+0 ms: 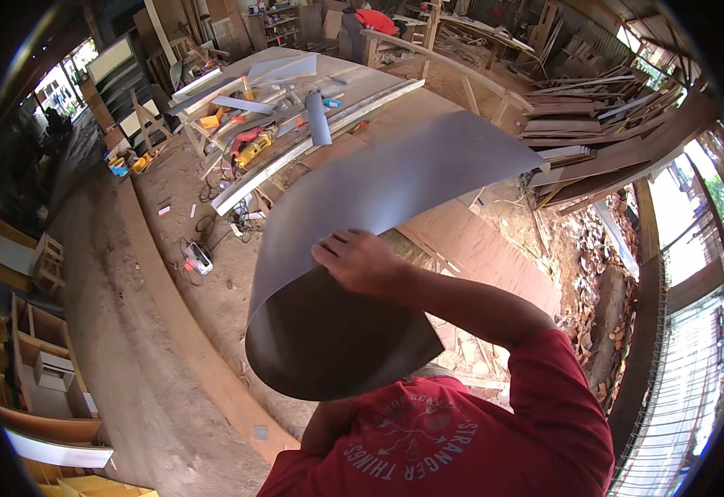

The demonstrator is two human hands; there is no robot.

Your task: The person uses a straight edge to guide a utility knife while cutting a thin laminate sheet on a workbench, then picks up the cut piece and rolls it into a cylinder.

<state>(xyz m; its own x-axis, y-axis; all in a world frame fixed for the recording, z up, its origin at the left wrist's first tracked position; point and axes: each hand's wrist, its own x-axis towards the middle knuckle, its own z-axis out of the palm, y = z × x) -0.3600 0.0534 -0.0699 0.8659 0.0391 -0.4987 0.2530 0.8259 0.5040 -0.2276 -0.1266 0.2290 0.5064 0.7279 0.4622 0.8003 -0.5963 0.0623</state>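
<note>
A large, thin grey laminate sheet curves in front of me. Its smooth grey face spreads toward the workbench, and its near end curls under, showing a dark brown back. My right hand is closed over the sheet's near edge, fingers bent onto the grey face. Only part of my left forearm shows, beneath the curled end; the left hand itself is hidden by the sheet.
Beyond the sheet, a workbench carries a red and yellow power tool, a grey offcut and scattered tools. A corded tool lies on the dirt floor. Wood scraps are piled right. Another person bends over at the back.
</note>
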